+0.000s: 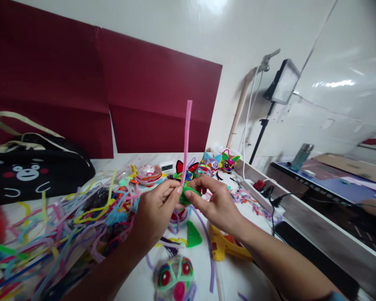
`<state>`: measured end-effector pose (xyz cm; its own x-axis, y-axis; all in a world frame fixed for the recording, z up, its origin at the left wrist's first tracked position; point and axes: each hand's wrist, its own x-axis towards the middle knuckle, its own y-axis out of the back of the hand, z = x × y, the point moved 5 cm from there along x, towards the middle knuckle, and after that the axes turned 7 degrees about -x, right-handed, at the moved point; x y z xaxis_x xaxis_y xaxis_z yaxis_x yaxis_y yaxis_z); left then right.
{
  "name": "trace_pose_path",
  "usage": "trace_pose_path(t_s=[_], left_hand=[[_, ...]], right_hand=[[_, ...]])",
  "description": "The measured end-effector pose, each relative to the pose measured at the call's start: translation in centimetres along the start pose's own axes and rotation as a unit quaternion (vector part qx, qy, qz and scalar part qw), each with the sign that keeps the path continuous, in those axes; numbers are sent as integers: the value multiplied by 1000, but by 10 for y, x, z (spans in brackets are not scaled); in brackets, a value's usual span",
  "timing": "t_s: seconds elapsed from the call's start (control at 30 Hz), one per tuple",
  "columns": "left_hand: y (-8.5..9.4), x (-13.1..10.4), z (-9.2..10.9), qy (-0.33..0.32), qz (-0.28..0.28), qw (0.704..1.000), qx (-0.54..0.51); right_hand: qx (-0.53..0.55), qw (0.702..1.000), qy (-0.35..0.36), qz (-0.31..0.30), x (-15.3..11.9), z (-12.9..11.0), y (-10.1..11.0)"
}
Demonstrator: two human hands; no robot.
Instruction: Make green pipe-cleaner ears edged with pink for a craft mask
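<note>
In the middle of the head view, my left hand (158, 205) pinches a pink pipe cleaner (187, 133), which stands upright above the fingers. My right hand (219, 204) is closed on a small green ribbed piece (186, 197) that meets the pipe cleaner's lower end; its full shape is hidden by the fingers. Below the hands lies a matching green ear-shaped piece (193, 235) on the white table. Nearer to me rests a clear face ornament (175, 278) with red eyes and a pink nose. A yellow glue gun (232, 250) lies under my right forearm.
Tangled pipe cleaners (81, 225) spread across the left side. A black bag (34, 167) stands behind them. Finished colourful ornaments (228, 162) sit at the back. To the right are a power strip with a red plug (259, 185), cables, a dark phone-like slab (313, 259) and a lamp (283, 81).
</note>
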<state>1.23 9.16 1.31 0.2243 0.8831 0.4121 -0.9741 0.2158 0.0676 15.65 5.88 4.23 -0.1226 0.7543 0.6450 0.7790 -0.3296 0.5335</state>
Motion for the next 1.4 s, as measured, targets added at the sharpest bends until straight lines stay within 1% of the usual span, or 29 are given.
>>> trace_pose_path(t_s=[0.17,0.43,0.6,0.7,0.8,0.93,1.03,1.13,1.2,1.27,1.4], left_hand=[[4,4,-1,22,19,999,-37],[1,3,-3,16,20,999,-43],[1,3,-4,15,30,998,-45],[1,3,-4,13,30,998,-55],[2,5,-5,6,27,998,-60],[2,6,-5,-4,31,998,-59],[2,6,-4,-12,29,997,-73],[2,7,-3,-9,31,996,-87],[1,7,-3,16,22,994,-107],[-1,7,-5,63,3,988,-144],[-8,6,-7,170,-44,955,-238]], right_hand=[[-20,1000,-16,-16,-5,10,-1],[-18,999,-39,-21,-6,15,-4],[-19,999,-28,-14,-6,16,-3],[-29,1000,0,0,-7,16,-1],[-48,998,43,22,-8,12,3],[-100,988,105,48,-10,6,7],[-147,974,152,76,-12,3,8],[-208,949,205,119,-15,1,10],[-253,926,239,148,-18,0,11],[-284,905,268,167,-21,1,12],[-308,883,308,176,-26,5,13]])
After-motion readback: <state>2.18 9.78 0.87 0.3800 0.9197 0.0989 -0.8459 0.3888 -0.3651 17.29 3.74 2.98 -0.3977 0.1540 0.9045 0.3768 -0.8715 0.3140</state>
